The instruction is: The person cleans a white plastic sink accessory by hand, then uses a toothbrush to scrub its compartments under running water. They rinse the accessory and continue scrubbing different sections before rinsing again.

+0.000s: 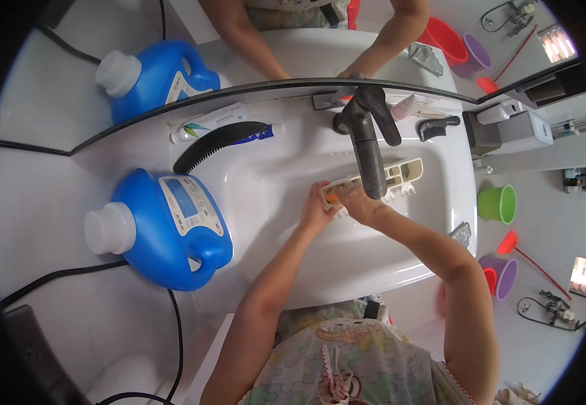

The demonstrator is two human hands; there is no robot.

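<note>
In the white washbasin (272,243), a cream plastic toothbrush holder or rack (410,172) with compartments and hooks lies at a slant under the dark metal faucet (366,147). My left hand (318,210) grips its left end, with the thumb and fingers around the end compartment. At the same end, my right hand (357,202) has its fingers at the compartment's opening, against something orange (331,197) that is partly covered. Whether the right fingers hold that orange thing is hidden. The faucet spout partly covers the middle of the rack.
A large blue detergent jug (146,223) stands left of the basin. On the rear ledge lie a black comb (222,142), toothpaste tubes (217,120) and a black-handled brush (438,128). A mirror (293,55) runs behind; a crumpled grey packet (460,235) rests on the right rim.
</note>
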